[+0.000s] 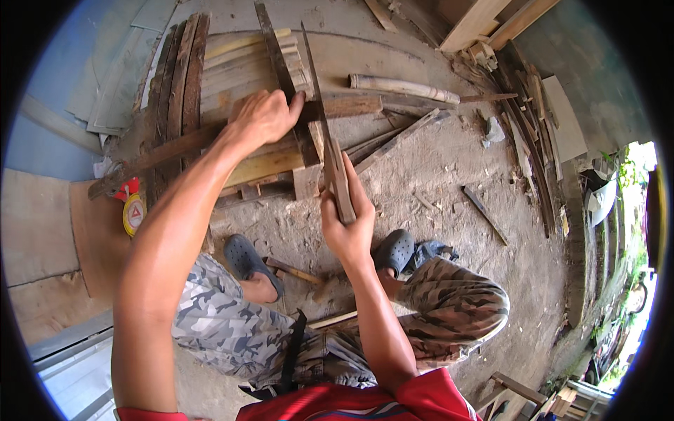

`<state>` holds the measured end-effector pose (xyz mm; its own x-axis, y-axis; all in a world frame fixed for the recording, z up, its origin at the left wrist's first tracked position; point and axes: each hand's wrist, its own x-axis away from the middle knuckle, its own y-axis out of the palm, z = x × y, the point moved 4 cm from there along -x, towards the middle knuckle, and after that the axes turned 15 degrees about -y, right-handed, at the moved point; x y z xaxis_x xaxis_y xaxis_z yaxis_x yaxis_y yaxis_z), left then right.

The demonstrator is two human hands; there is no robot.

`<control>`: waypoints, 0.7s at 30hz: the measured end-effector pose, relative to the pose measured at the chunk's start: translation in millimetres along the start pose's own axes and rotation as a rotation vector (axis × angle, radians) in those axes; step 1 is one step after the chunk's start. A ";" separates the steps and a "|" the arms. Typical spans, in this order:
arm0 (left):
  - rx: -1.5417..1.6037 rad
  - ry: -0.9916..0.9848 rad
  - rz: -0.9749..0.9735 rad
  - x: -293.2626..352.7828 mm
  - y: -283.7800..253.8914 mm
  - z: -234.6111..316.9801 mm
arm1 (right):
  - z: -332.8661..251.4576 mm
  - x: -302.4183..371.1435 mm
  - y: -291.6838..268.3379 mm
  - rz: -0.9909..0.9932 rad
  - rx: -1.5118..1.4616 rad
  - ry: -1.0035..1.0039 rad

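My right hand (349,224) is wrapped round the wooden handle of a handsaw (319,88), its narrow blade pointing away from me. The blade stands across a dark wooden board (351,107), near that board's right end. On the same board, left of the blade, my left hand (263,119) presses down with its fingers closed over the wood and its thumb out toward the saw. The board lies crosswise over a low stack of timber (263,168) and dark planks (188,77). How deep the blade sits in the wood cannot be made out.
A yellow and red tape measure (133,212) is at the left. A wooden-handled tool (295,272) lies between my feet in grey clogs (395,251). Beyond the saw are a bamboo pole (404,88) and loose strips. Scrap wood (537,147) lines the right wall.
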<state>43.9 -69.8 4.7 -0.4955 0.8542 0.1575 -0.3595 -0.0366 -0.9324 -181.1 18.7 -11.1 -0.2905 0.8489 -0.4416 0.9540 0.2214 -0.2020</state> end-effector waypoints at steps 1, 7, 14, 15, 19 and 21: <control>-0.022 -0.001 -0.018 3.3 3.3 3.8 | -6.3 23.9 -10.5 -0.008 0.059 -0.063; -0.038 0.006 -0.022 9.8 -7.3 2.9 | -55.0 147.6 -74.2 -0.193 0.234 -0.037; -0.016 0.100 0.072 5.1 -6.0 2.3 | -19.4 -9.3 -15.8 -0.076 0.056 0.049; -0.010 0.120 0.106 2.4 -3.2 2.5 | -11.7 -23.4 -9.6 -0.068 0.037 0.027; -0.028 -0.029 -0.003 -6.6 10.9 -1.6 | -20.1 18.8 -20.2 -0.015 0.082 -0.139; -0.083 -0.041 -0.002 3.4 -1.4 -4.4 | -41.0 86.2 -43.9 -0.142 0.053 0.053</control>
<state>46.2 -64.6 5.1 -0.5279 0.8320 0.1706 -0.2940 0.0095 -0.9558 -245.0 101.9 -4.5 -0.4169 0.8352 -0.3587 0.8979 0.3171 -0.3054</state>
